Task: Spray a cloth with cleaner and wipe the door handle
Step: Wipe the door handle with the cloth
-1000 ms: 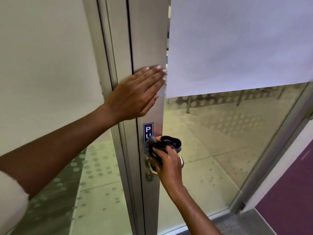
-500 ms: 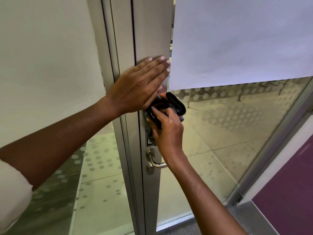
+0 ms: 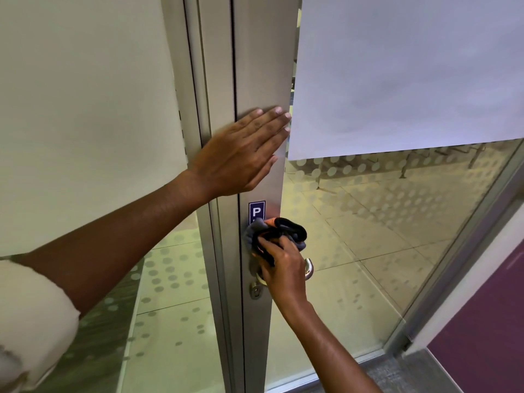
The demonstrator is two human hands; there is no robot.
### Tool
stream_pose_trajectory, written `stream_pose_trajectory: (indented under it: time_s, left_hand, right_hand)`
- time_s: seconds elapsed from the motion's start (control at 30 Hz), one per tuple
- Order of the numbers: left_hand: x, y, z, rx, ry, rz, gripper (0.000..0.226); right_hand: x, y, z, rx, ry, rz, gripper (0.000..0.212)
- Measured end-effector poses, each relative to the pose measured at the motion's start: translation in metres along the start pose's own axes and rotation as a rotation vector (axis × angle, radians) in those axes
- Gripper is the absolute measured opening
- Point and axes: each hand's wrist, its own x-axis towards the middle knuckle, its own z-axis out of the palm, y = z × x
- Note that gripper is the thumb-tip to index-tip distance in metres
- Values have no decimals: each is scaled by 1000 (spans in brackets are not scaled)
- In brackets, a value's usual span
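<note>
My left hand lay flat, open, on the door frame; my right hand gripped the bunched cloth against the door handle.

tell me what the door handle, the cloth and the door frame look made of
Door handle: polished metal, likely steel; it gleams. Cloth: soft fabric, grey, black and orange, bunched in folds. Door frame: brushed or satin metal, perhaps aluminium; matte grey sheen.

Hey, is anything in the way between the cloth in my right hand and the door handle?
Nothing visible. The right hand presses the cloth against the door right above the handle. The left hand lies flat higher up.
</note>
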Motion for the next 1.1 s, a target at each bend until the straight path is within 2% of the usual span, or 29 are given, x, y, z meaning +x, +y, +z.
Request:
stream_pose_trajectory:
  time_s: [0.23, 0.37, 0.43, 0.53, 0.73, 0.83, 0.93, 1.1]
  left_hand:
    - [0, 0, -2, 0, 3, -1, 51]
    - [0, -1, -4, -21, -42, -9, 55]
    - [1, -1, -5, -30, -41, -16, 55]
    - [0, 1, -4, -25, -33, -17, 54]
    - [-1, 0, -1, -29, -50, -34, 56]
    - [-2, 1, 0, -23, -36, -41, 56]
    - [-1, 1, 0, -11, -23, -40, 56]
    - [-1, 2, -3, -13, -33, -41, 56]
  right_hand:
    - [37, -38, -43, 85, 239, -85, 56]
    - [53, -59, -54, 53, 318, -176, 47]
    - [51, -57, -48, -17, 308, -237, 44]
    - [35, -39, -29, -120, 207, -256, 47]
    - [0, -7, 0, -161, 16, -133, 45]
    - [-3, 4, 1, -119, -23, -96, 44]
    - [3, 3, -6, -56, 22, -85, 47]
    - [32, -24, -35, 65, 248, -118, 42]
